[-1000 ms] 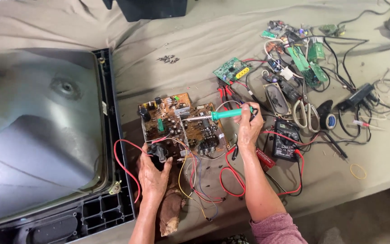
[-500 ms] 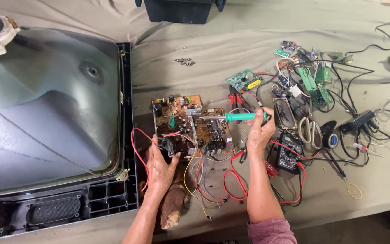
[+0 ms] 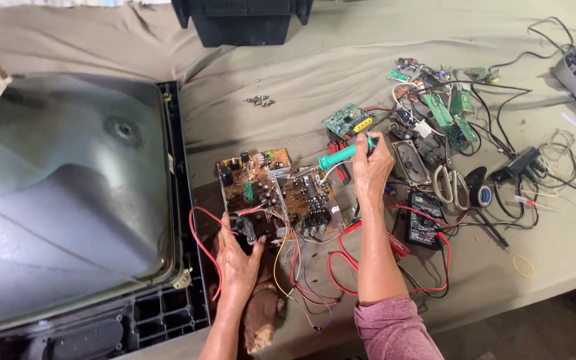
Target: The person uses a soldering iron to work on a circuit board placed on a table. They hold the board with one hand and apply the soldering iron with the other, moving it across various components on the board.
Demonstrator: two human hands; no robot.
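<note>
A brown circuit board with many parts and loose coloured wires lies on the cloth-covered table. My left hand presses on its near left corner, fingers around a black part. My right hand holds a soldering iron with a teal handle, lifted just right of the board, the handle pointing left. Red wires loop below the board.
A large grey picture tube in a black frame fills the left. A black multimeter, scissors, tape roll, small green boards and tangled cables lie right. A black box stands at the back, screws near it.
The view has shifted so everything sits further right in the frame. My right hand has raised the soldering iron slightly away from the board. My left hand stays on the board.
</note>
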